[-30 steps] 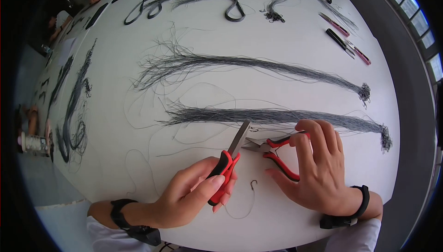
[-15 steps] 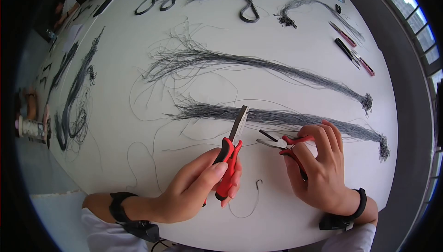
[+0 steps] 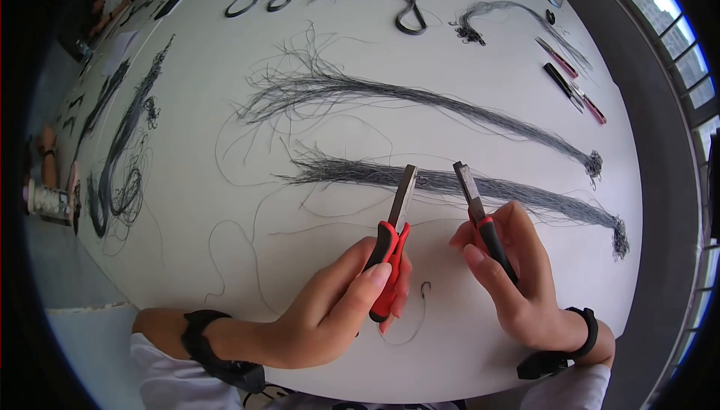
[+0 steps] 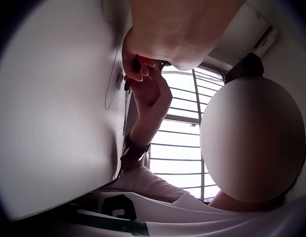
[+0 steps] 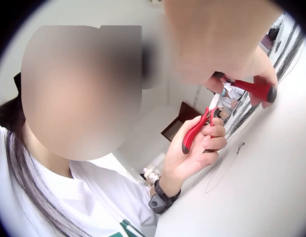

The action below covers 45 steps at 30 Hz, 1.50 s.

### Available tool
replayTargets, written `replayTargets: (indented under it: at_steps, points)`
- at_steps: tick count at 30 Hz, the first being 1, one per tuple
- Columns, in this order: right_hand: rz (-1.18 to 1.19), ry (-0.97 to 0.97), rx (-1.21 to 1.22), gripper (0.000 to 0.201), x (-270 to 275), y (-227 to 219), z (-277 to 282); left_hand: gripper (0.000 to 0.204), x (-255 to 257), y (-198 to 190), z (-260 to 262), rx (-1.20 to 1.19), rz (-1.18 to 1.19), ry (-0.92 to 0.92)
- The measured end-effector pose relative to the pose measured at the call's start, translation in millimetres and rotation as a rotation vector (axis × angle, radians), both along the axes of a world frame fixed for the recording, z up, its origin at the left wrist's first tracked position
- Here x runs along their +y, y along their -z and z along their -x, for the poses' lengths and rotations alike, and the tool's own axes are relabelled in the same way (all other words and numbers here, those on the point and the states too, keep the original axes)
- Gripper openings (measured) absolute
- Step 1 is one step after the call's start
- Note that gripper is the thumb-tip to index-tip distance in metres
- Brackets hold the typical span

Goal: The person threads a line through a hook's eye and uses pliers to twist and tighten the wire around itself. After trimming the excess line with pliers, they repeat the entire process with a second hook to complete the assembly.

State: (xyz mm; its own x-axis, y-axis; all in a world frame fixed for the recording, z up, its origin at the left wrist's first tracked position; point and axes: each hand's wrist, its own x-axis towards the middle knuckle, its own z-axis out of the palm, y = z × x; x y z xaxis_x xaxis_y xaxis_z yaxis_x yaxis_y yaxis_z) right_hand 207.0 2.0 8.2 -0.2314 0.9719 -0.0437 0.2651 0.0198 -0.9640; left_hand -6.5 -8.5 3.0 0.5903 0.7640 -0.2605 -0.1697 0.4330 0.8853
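Observation:
My left hand (image 3: 319, 316) grips red-and-black pliers (image 3: 384, 252), whose flat metal nose points away from me. Beside it my right hand (image 3: 521, 279) holds a second pair of pliers (image 3: 471, 192) by the handles, its nose also pointing away. The two noses stand a short distance apart and overlap the lower bundle of dark line (image 3: 345, 171) in the head view. Between the hands and nearer to me, a fishhook (image 3: 426, 288) lies on the white table with a thin line curving from it. The right wrist view shows the left hand (image 5: 192, 148) around its red handles.
A second long bundle of dark line (image 3: 420, 96) lies farther back, ending in a hook cluster (image 3: 593, 164) at the right. Several slim tools, among them a black-handled one (image 3: 557, 80), lie at the upper right. A spool (image 3: 51, 201) stands at the far left.
My right hand has turned its pliers from pointing left with spread jaws to pointing away from me with the jaws together. My left hand with its pliers has shifted slightly right.

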Motion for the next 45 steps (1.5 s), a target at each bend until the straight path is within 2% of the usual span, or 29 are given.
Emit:
replayTargets:
  at_steps: [7, 10, 25, 32, 45]
  points:
    - [-0.005, -0.004, -0.101, 0.026, -5.3, -0.9, 12.0, 0.024, -7.5, 3.1, -6.4, -0.047, -0.009, -0.104]
    - [0.005, 0.009, -0.083, 0.028, -7.2, -2.5, 17.4, 0.031, -6.7, 1.4, -5.5, 0.039, -0.073, -0.025]
    - [0.042, 0.106, 0.058, 0.031, -15.5, -0.5, 27.8, 0.030, -10.4, 3.3, -9.1, 0.097, -0.137, -0.050]
    - [0.120, 0.087, 0.071, 0.022, -15.6, -0.1, 26.8, 0.029, -10.4, 4.4, -8.8, 0.090, -0.160, -0.030]
    - [0.166, 0.082, 0.105, 0.025, -16.9, 8.4, 24.7, 0.023, -8.9, 6.5, -7.7, 0.027, -0.006, -0.006]
